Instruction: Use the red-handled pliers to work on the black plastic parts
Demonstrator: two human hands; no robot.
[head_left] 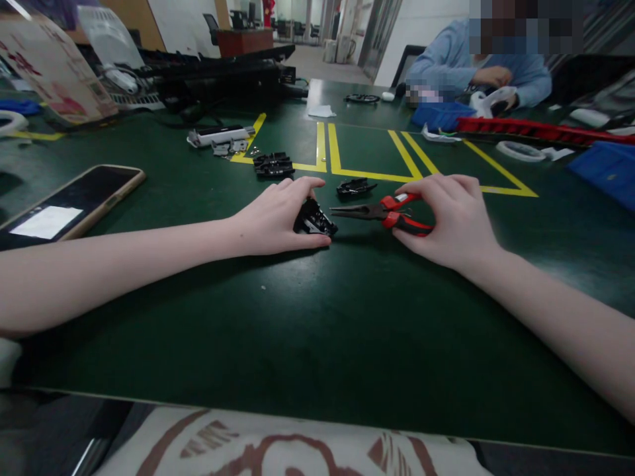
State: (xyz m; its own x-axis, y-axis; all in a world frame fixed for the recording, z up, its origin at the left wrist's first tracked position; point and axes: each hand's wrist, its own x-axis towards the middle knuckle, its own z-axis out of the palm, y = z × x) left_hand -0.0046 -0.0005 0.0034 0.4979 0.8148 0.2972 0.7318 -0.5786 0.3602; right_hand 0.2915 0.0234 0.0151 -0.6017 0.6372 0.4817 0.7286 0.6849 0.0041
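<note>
My left hand (282, 215) grips a small black plastic part (316, 219) with some bright metal on it, fingers over its top and thumb along its near side. In my right hand (459, 221) are needle-nose pliers (370, 211) with red and black handles. Their narrow jaws point left, with the tips just short of the part. Beyond the pliers lies another small black plastic piece (355, 188). A larger black plastic piece (272, 165) rests past my left hand, with small grey metal pieces (229, 147) farther left.
A phone (74, 198) lies on the green table (317, 344) at left. Yellow tape (377, 174) marks boxes across the middle. At right are a blue bin (608, 173), a tape roll (520, 151) and a long red strip (540, 130). A person in a blue sleeve (441, 56) sits opposite.
</note>
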